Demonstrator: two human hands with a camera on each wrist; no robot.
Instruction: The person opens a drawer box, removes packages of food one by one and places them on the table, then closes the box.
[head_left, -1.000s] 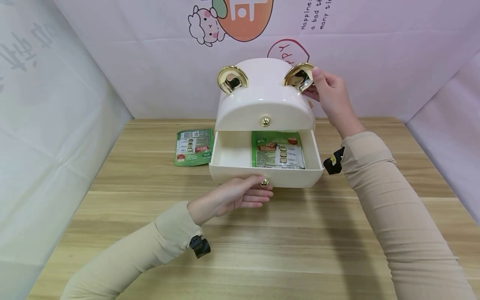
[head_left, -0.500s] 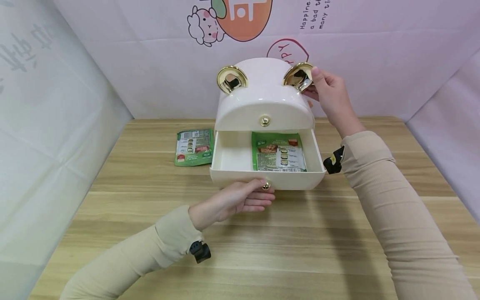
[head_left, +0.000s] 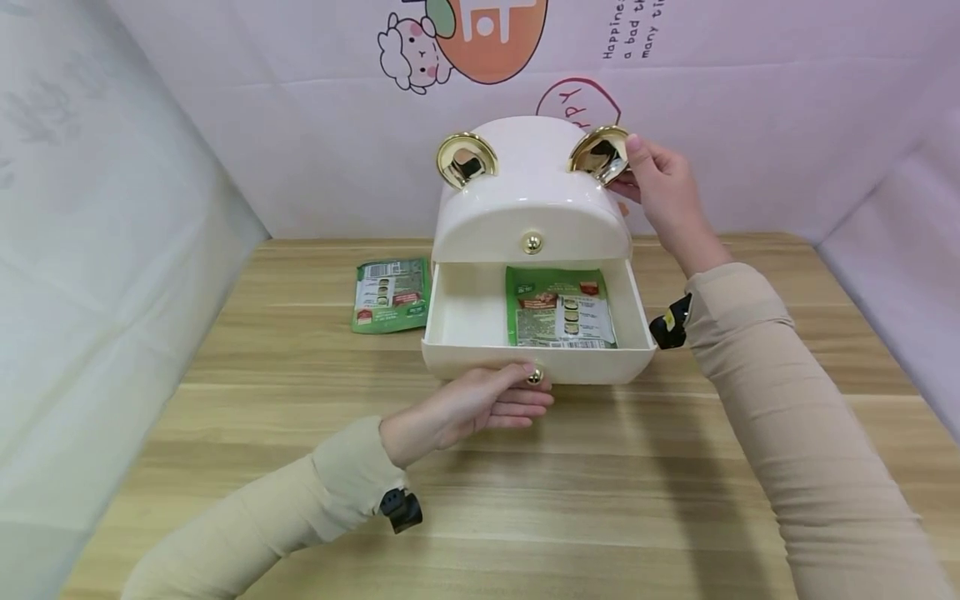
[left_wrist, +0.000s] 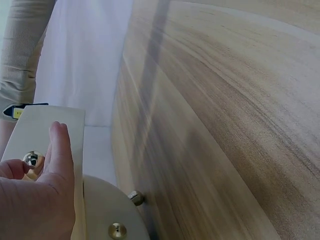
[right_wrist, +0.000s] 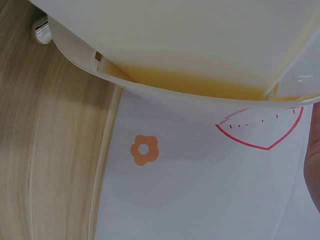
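A white two-drawer storage box (head_left: 525, 150) with gold dish-shaped ears stands at the back of the table. Its lower drawer (head_left: 600, 367) is pulled out, and a green printed packet (head_left: 532, 325) lies flat in the right part of it. My left hand (head_left: 472, 408) pinches this drawer's gold knob (head_left: 535, 377) by thumb and index finger, the other fingers stretched out below. My right hand (head_left: 667, 192) holds the right gold ear (head_left: 598, 157), thumb in front; its other fingers are partly hidden behind. In the right wrist view, only a bit of the right hand (right_wrist: 314, 160) shows at the edge.
Left of the box, a second green packet (head_left: 390, 296) lies on the wooden table (head_left: 525, 517). The closed upper drawer (head_left: 480, 237) sits above the pulled-out one. A white printed cloth (head_left: 322, 150) hangs close behind the box. Gold feet (left_wrist: 136, 197) show underneath it.
The lower drawer has slid a little further out toward me, my left hand moving along with its knob. My right hand stays at the ear.
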